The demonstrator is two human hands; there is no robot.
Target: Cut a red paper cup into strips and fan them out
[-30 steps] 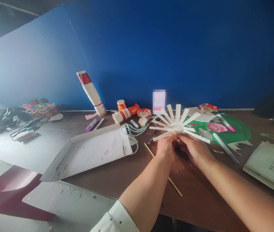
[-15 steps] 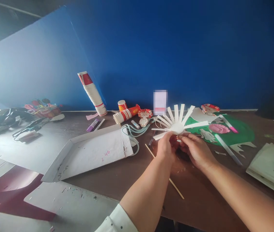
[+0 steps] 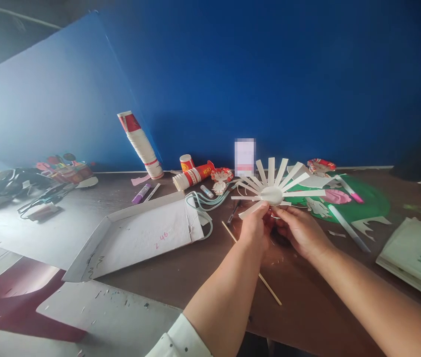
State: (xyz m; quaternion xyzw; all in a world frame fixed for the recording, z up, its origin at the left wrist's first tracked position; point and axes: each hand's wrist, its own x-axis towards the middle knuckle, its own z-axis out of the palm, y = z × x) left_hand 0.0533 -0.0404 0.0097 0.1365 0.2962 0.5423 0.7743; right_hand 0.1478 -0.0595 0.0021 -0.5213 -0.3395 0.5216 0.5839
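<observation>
A white paper cup cut into strips is held above the table, its strips fanned out around a round base like flower petals. My left hand pinches its near edge, thumb near the base. Close beside it, my right hand grips the near strips, fingers curled; its fingertips are partly hidden. A thin wooden stick lies on the table beneath my left forearm. Behind the cut cup are a green round sheet and a pink oval piece.
An open white cardboard box lid lies to the left. A tall leaning stack of paper cups stands near the blue partition, with red cups lying nearby. Markers and an open book are at right.
The cut cup has tipped so that its round base faces me more, with the strips spread wider in view. Both hands stay on it, nearly in place.
</observation>
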